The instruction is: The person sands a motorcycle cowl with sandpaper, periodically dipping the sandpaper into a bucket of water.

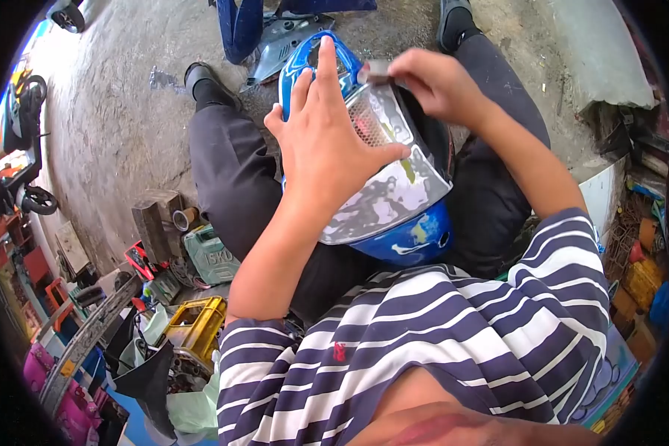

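A blue painted part (416,239) with a patchy grey and white surface and a mesh insert lies between the person's thighs. My left hand (320,134) rests across it, fingers spread, the thumb near the mesh edge. My right hand (435,83) pinches a small greyish block (377,71) at the upper edge of the part. The block's underside is hidden. Beyond the part, a grey-blue panel (282,46) lies on the concrete floor.
A green case (209,255), wooden blocks (156,223) and a yellow crate (201,327) stand at the left. A motorcycle (26,149) is at the far left. Mixed scrap (639,275) lies at the right. Dark blue cloth (239,30) hangs at the top.
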The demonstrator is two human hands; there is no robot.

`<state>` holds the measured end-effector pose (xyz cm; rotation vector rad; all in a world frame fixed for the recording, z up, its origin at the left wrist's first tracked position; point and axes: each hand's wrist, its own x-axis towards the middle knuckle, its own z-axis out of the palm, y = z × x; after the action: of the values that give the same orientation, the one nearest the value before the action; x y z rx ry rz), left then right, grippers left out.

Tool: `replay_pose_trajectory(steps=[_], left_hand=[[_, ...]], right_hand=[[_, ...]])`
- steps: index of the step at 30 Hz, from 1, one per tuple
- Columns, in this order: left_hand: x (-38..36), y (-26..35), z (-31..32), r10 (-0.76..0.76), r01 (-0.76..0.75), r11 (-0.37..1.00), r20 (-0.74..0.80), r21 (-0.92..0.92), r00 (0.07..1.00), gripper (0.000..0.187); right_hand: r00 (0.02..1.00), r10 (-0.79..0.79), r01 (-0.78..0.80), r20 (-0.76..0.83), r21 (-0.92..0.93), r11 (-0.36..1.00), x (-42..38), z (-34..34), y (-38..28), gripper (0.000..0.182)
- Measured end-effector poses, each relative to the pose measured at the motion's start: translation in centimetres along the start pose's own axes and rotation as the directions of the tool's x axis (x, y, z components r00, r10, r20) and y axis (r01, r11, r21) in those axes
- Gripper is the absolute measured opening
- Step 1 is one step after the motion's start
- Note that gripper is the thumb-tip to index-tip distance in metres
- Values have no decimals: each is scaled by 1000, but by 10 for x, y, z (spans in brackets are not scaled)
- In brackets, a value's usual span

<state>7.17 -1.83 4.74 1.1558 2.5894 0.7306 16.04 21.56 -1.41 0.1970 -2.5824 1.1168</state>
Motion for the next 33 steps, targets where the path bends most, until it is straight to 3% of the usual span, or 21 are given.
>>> replay_pose_trajectory(steps=[2, 3, 8, 12, 13, 15, 17, 21, 25, 29, 31, 33], left_hand=[[3, -2, -2, 0, 0, 1000, -16, -4, 1000, 161], [7, -2, -3, -6, 6, 1000, -14, 0, 1000, 161], [-2, -2, -1, -5, 5, 1000, 15, 0, 1000, 161], [5, -2, -2, -6, 6, 1000, 0, 2, 1000, 161], [3, -1, 0, -3, 3, 1000, 0, -3, 1000, 161], [1, 0, -1, -16, 16, 1000, 20, 7, 1000, 160], [4, 2, -3, -41, 41, 999, 28, 15, 999, 159], [4, 0, 1, -8, 8, 1000, -1, 11, 1000, 162], [2, -1, -2, -32, 32, 999, 5, 2, 999, 159], [3, -1, -1, -14, 14, 1000, 9, -5, 1000, 161], [4, -4, -3, -5, 5, 1000, 4, -21, 1000, 159], [1, -5, -6, -42, 44, 998, 43, -46, 998, 155]], right_hand=[[999, 25, -26, 30, 28, 999, 0, 1, -5, 23], [992, -123, 123, 12, 35, 992, -2, 6, -13, 21], [999, 43, -43, -27, 2, 999, 3, 4, 3, 25], [999, -41, 41, -5, -17, 999, 0, 5, -17, 21], [1000, 8, -9, -12, -27, 1000, 3, 6, -5, 30], [997, 38, -37, -64, 15, 999, 4, 7, 4, 31], [995, -100, 100, 14, 12, 995, -5, 10, -17, 25], [992, 122, -121, -36, 23, 992, 4, 5, -1, 23], [998, -68, 68, 6, 27, 997, -10, 6, -27, 32], [992, 106, -105, -73, 23, 994, 7, 8, 1, 35], [997, 6, -7, 79, 22, 1000, 0, 0, -32, 29], [1000, -28, 28, 8, 45, 999, -2, 7, -27, 30]])
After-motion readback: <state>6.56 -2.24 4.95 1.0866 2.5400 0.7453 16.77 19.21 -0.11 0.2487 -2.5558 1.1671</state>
